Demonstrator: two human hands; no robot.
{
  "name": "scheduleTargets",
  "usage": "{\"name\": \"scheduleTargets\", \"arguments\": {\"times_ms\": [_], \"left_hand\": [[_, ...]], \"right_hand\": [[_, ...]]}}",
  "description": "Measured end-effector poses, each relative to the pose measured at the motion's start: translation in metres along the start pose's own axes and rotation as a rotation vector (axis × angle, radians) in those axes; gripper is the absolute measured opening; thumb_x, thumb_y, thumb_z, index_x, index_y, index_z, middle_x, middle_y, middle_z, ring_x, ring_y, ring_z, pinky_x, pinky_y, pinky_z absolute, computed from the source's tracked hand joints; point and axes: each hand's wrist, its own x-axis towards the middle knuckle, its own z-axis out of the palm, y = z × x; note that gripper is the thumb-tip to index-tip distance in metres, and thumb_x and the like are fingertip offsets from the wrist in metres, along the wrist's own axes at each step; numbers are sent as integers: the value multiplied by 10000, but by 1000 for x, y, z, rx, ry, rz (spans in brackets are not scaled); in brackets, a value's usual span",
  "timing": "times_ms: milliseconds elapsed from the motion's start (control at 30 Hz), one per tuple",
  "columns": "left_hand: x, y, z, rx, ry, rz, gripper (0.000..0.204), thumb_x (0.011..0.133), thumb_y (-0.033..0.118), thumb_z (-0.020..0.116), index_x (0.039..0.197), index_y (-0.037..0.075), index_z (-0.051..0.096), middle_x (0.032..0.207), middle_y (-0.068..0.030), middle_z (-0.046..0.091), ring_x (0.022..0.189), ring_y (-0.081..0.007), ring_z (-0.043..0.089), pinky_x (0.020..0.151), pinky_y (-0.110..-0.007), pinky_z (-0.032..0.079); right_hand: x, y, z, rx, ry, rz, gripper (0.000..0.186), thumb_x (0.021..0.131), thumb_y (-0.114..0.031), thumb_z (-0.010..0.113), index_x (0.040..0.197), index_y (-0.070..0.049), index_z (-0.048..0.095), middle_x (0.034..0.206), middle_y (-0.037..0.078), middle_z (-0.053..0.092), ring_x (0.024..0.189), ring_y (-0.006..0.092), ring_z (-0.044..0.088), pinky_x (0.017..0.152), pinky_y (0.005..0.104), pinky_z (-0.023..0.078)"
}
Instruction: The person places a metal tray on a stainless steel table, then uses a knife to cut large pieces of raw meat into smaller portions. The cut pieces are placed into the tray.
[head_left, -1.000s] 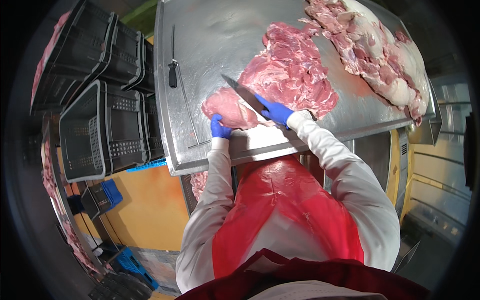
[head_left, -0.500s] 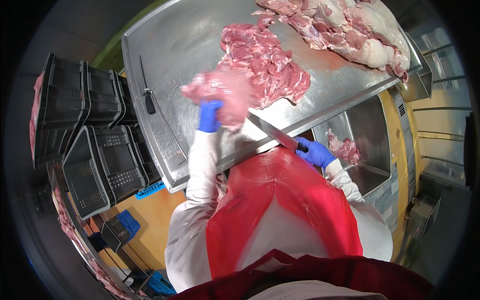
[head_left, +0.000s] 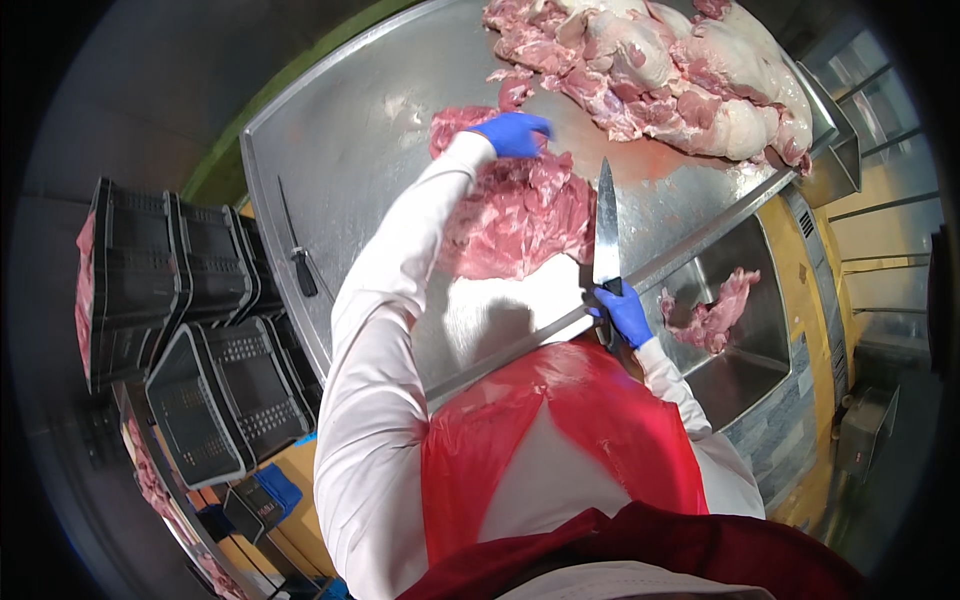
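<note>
My left hand, in a blue glove, reaches over the upper part of the raw pink meat pile, its fingers curled down; whatever they grip is hidden. Lower right of it, my right hand grips the black handle of a large knife, whose blade points away from me beside the pile's right edge. The pile lies on a raised-rim steel table. Larger pieces of meat with pale skin fill the table's far right. A long, thin black-handled tool lies at the left.
Dark plastic crates stand left of the table, some stacked and one with meat. Below the table's right edge is a steel basin holding a meat piece. A rack with meat stands at lower left.
My left hand has swept up and right across the pile, and the piece it carried has left its earlier place. The knife has swung to point away from me. The view has shifted.
</note>
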Motion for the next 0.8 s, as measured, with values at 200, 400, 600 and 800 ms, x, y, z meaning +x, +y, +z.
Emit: {"name": "scheduleTargets", "arguments": {"times_ms": [200,400,600,800], "left_hand": [[-21,-145,-5,606,-135,-309,972,586,329,844,1437,394,379,1385,-124,526,1261,-413,498,1037,-558,401],[-43,-158,3,16,61,-535,907,625,315,819,1432,227,414,1212,-204,638,1080,-382,630,923,-447,505],[-123,-115,77,-155,385,-925,904,600,324,814,1396,150,423,1090,-229,676,1026,-380,654,879,-434,528],[-132,-40,158,-480,670,-975,877,644,268,777,1409,120,375,1110,-243,662,1038,-372,654,880,-413,526]], "right_hand": [[119,-20,55,87,46,42,161,862,-95,607,1007,-37,566,803,36,561,650,137,577,604,317,586],[201,-85,49,-69,60,-114,198,843,-117,585,1033,-67,574,755,23,550,630,128,566,533,272,505],[231,-157,50,-845,231,-608,266,880,-181,599,1052,15,545,872,266,658,790,394,678,673,435,523],[121,-110,107,-1096,-177,-583,326,914,-117,506,1206,-20,398,767,288,609,693,446,621,631,519,485]]}}
